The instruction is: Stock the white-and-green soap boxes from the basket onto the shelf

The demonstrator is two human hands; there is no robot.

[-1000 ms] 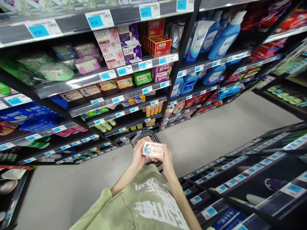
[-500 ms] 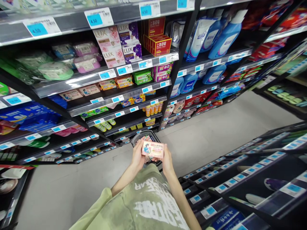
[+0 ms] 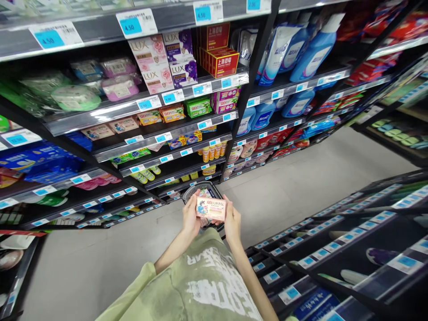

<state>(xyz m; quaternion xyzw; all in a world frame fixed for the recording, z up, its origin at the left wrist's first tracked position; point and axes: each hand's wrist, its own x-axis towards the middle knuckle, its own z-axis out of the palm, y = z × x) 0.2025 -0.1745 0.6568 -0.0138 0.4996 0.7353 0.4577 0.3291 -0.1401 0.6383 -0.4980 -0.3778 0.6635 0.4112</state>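
Note:
A pink soap pack (image 3: 211, 208) with a blue and floral print is held level in front of my body. My left hand (image 3: 191, 215) grips its left end, and my right hand (image 3: 233, 219) grips its right end. The fingers of both hands are partly hidden behind it. Below and beyond the pack stands a grey shopping basket (image 3: 191, 189) with printed packages inside, mostly covered by my hands and the pack. Similar pink soap packs (image 3: 124, 124) lie on a middle shelf to the left.
A tall shelf unit (image 3: 110, 154) with price tags runs ahead, stocked with boxed soaps (image 3: 152, 78) and blue bottles (image 3: 314, 49). Another rack (image 3: 334, 249) rises close on my right. Grey floor (image 3: 267, 191) lies between them.
The soap pack and both hands have shifted very slightly to the left. Both hands keep their hold on the pack.

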